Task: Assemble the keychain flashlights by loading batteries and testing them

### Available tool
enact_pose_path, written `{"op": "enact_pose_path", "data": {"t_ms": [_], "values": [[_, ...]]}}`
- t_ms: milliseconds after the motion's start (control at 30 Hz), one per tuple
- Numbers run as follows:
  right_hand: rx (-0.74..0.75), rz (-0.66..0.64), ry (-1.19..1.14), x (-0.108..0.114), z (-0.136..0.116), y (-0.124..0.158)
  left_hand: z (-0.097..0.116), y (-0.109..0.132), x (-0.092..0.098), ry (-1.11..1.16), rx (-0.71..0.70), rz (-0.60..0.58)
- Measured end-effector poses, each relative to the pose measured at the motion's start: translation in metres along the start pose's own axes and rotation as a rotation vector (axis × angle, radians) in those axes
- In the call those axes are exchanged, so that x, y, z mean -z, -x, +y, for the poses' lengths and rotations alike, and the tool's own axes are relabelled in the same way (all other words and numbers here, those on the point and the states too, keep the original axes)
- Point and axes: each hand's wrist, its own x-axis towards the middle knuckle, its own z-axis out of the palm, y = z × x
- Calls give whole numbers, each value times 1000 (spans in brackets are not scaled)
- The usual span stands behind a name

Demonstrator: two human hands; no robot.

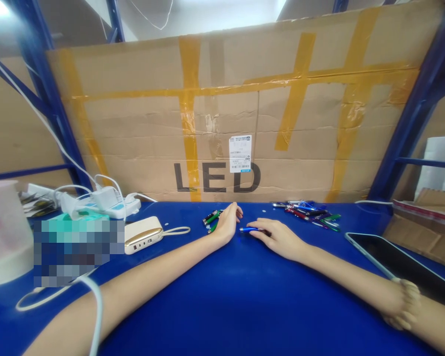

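Note:
My right hand (278,238) rests low over the blue table, its fingers closed on a blue pen (249,229) that points left. Left of it, my left hand (228,222) stands on its edge with the fingers bent, the palm side turned toward the right hand; whether it holds anything is hidden. Just beyond the left hand lie a few green and black pens (212,216), partly covered by it. A pile of mixed pens (311,213), blue, red, black and green, lies behind and right of my right hand.
A cream power bank (144,234) with a strap, a power strip (111,205) with cables and a pale bucket (7,232) are on the left. A phone (400,262) lies at the right, near cardboard (419,232). A large taped cardboard sheet (144,128) closes off the back.

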Motion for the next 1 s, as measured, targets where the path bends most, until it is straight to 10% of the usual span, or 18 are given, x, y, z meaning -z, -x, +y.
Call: {"op": "enact_pose_path", "data": {"t_ms": [1000], "values": [[-15,90,8,-1,0,2,-1,2,1,-74,-46,-48]]}}
